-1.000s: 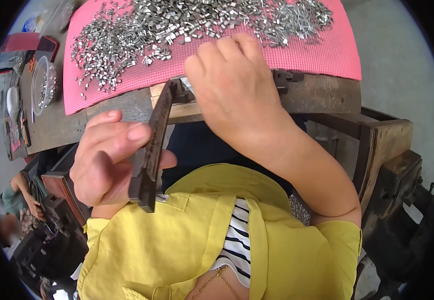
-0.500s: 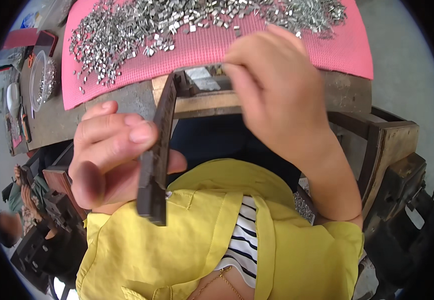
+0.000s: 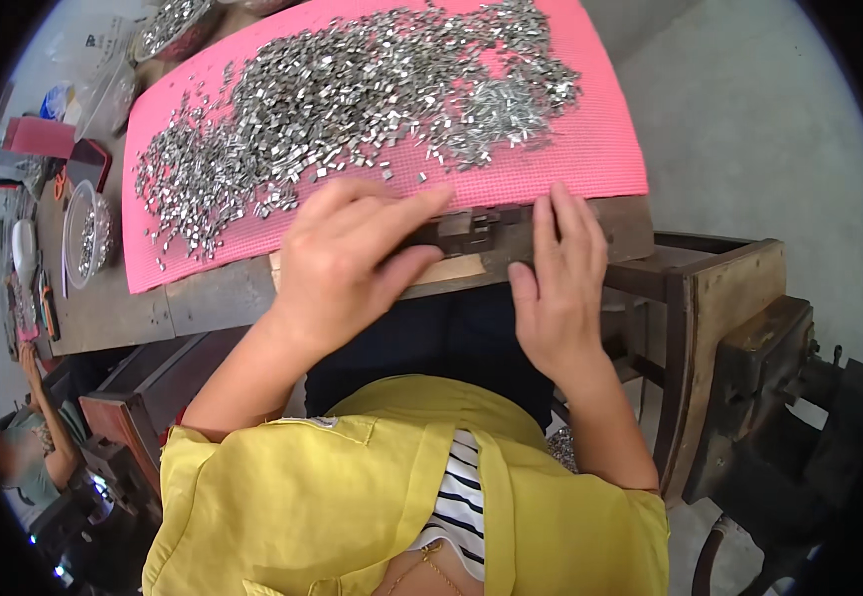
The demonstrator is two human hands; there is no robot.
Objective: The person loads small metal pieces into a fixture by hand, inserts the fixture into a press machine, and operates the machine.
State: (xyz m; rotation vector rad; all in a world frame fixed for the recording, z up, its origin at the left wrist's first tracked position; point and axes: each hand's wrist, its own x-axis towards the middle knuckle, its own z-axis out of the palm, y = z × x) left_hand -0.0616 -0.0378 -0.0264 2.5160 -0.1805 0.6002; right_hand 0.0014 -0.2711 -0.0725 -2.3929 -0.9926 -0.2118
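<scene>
A long, dark metal fixture [image 3: 466, 226] lies along the near edge of the workbench, partly covered by my hands. My left hand [image 3: 337, 263] is closed at its left part, index finger over the top and thumb on the near side, with dark metal between them. At the fixture's right end rests my right hand [image 3: 565, 283], fingers stretched out and the thumb apart. A pale wooden strip [image 3: 446, 273] shows just below the fixture. Beyond my hands, a heap of small shiny metal pieces [image 3: 322, 99] covers much of a pink textured mat [image 3: 590, 149].
A clear plastic tub [image 3: 81, 238] of metal pieces stands left of the mat. Orange-handled tools [image 3: 48, 306] and a red-and-black box [image 3: 88, 164] lie farther left. A wooden stand with dark machinery [image 3: 759, 358] is at right. Another person [image 3: 29, 457] sits at lower left.
The raised dark metal bar has come down to the bench edge with my left hand. My right hand has lowered and its fingers have straightened. The view has shifted, showing more of the mat.
</scene>
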